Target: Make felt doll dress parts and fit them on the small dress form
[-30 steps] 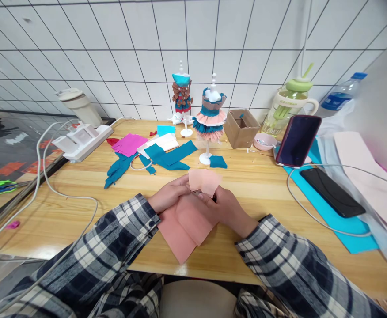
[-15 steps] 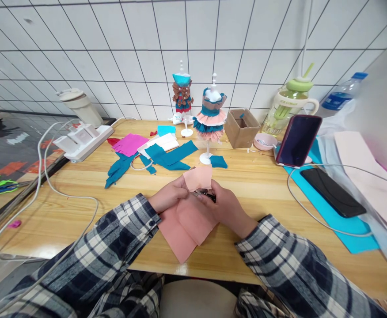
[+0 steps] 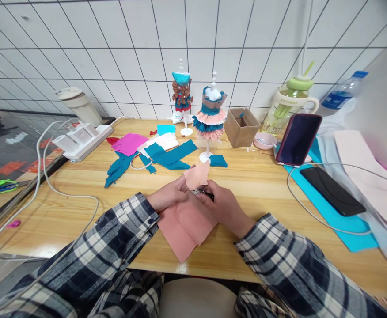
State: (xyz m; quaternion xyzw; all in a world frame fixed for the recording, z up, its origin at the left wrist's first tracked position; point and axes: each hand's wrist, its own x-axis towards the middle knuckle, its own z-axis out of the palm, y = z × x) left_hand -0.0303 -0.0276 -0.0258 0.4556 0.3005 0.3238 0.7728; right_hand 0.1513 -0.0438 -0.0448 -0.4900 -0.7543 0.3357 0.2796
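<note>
Pink crepe paper (image 3: 188, 227) hangs below my hands, folded, its lower corner over the wooden table. My left hand (image 3: 168, 195) pinches it near the top, where a lighter pink flap (image 3: 196, 175) stands up. In my right hand (image 3: 225, 203) is a small pair of scissors (image 3: 205, 194) with dark handles; its blades lie at the paper between both hands, partly hidden by the fingers. Just beyond stands a mini dress form (image 3: 210, 119) in a ruffled pink and teal dress. A second dress form (image 3: 182, 95) with brown bows is behind it.
Teal scraps (image 3: 170, 157), a magenta sheet (image 3: 130, 143) and white paper lie at the back left. A cardboard box (image 3: 242, 128), a pink dish (image 3: 265, 141), a propped phone (image 3: 298, 140) and a lidded jug (image 3: 288, 106) stand right. A power strip (image 3: 89, 143) with cables is left.
The upper pink flap has tilted and its right side has narrowed at the scissors. My right hand has shifted slightly, while both hands keep their grip.
</note>
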